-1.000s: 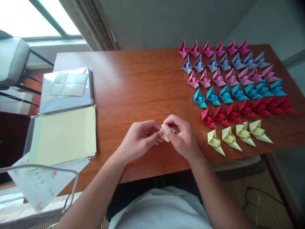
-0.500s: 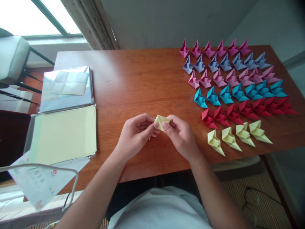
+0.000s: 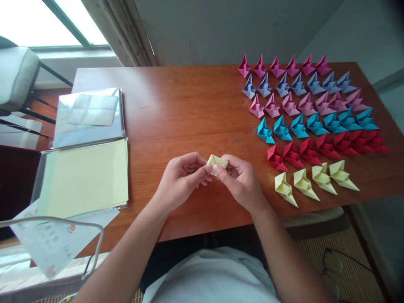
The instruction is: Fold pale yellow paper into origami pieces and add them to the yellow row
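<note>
Between my two hands is a small folded piece of yellow origami paper, held just above the table near its front edge. My left hand pinches its left corner, thumb on top and fingers curled beneath. My right hand grips the right side, with its thumb pressed onto the lower middle of the fold. Both thumbtips lie close together. To the right of my right hand stands a short row of yellow folded paper pieces of pointed shape.
Behind that row are more rows of folded paper: red, blue, pink, purple and magenta. At left lie a stack of yellow sheets and a clear-covered folder on the wooden table.
My right thumb has slid left and down across the folded paper, nearer my left thumb. The paper and both hands have shifted very slightly right and down in view.
</note>
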A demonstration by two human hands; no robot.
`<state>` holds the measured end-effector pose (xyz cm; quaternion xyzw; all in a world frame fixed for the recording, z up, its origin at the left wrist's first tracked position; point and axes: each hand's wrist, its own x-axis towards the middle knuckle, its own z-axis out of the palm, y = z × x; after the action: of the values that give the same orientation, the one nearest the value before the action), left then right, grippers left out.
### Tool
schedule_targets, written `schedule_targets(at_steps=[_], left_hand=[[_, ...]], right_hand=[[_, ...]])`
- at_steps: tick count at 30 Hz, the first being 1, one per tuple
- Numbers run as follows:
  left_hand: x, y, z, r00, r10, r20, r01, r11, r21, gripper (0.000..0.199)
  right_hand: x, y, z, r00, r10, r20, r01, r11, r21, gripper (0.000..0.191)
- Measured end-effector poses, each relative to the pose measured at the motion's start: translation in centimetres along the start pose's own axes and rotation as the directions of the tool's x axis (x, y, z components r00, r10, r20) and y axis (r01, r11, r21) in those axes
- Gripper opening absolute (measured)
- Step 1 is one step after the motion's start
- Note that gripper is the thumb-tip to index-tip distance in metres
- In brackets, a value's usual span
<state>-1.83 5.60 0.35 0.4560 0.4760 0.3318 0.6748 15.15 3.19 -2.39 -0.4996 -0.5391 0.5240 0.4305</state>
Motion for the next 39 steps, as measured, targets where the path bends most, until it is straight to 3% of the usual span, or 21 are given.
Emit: schedule_targets(at_steps=[6, 11, 15, 18, 23, 29, 33, 37, 39], left_hand=[[-0.08, -0.13, -0.13, 0.996, 0.038, -0.083, -0.041, 0.999, -0.027, 0.022], [-0.04, -0.35, -0.32, 1.0, -0.014, -0.021, 0.011, 0.994, -0.109, 0.022], [0.06, -0.3, -0.46, 0.997, -0.074, 0.033, 0.079, 0.974, -0.211, 0.023], [0.02, -0.2, -0.42, 0.998, -0.054, 0.019, 0.057, 0.974, -0.218, 0.022], [-0.12, -0.19, -0.17, 1.0, -0.008, -0.013, 0.007, 0.99, -0.139, 0.023], [-0.27, -0.19, 0.11, 0.999, 0.011, 0.047, -0.009, 0.999, -0.053, 0.026], [-0.28, -0.15, 0.16, 0.999, 0.007, 0.036, -0.007, 1.0, -0.016, 0.027], [-0.3, -0.46, 0.25, 0.993, 0.098, -0.058, -0.094, 0.993, 0.071, 0.024], [-0.39, -0.73, 0.37, 0.966, 0.205, -0.156, -0.173, 0.966, 0.193, 0.02]], right_hand=[[0.03, 0.19, 0.0, 1.0, 0.028, 0.004, -0.027, 0.999, -0.017, 0.027], [-0.15, 0.68, -0.07, 0.997, 0.036, 0.063, -0.035, 0.999, -0.023, 0.027], [-0.21, 0.4, -0.05, 0.999, -0.007, 0.043, 0.009, 0.999, -0.043, 0.028], [-0.19, 0.04, -0.08, 1.0, -0.005, 0.022, 0.006, 1.0, -0.022, 0.029], [-0.08, 0.07, 0.0, 0.999, 0.033, -0.008, -0.032, 0.995, 0.092, 0.027], [-0.13, 0.36, -0.27, 0.998, -0.046, -0.045, 0.047, 0.999, 0.013, 0.023], [-0.03, 0.44, -0.32, 0.999, -0.022, -0.045, 0.025, 0.998, 0.064, 0.022], [0.19, 0.7, -0.02, 0.989, -0.024, -0.147, 0.035, 0.996, 0.076, 0.02], [0.21, 0.81, 0.06, 0.976, -0.031, -0.216, 0.047, 0.996, 0.071, 0.021]])
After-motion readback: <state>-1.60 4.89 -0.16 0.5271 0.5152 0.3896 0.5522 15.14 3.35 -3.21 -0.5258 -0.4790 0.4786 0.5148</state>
